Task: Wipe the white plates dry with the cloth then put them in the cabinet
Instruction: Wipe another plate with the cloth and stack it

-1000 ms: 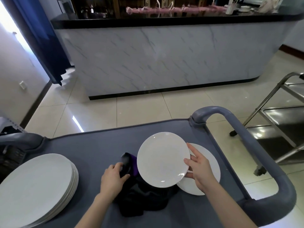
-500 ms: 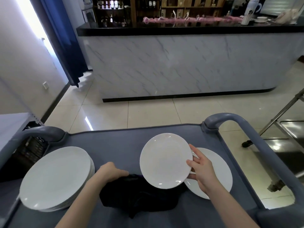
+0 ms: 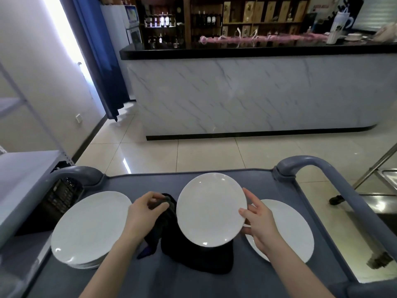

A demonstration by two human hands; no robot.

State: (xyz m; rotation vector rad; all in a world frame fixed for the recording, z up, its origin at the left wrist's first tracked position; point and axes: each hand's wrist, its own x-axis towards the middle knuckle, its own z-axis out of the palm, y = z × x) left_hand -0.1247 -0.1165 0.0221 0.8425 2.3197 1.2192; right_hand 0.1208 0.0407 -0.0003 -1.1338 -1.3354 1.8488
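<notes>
Here right hand (image 3: 261, 224) grips a tilted plate (image 3: 211, 209), left hand (image 3: 144, 214) pinches cloth (image 3: 193, 254) beside stacked plates (image 3: 90, 226).

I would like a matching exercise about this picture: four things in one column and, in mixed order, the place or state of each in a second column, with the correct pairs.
Things
1. raised plate
2. stack of plates
3. dark cloth
4. flat plate

Places or states
A. lies on the right side of the cart
B. gripped by the left hand
C. tilted, held at its rim by the right hand
D. rests on the cart's left side

Pairs: 1-C, 2-D, 3-B, 4-A
</notes>
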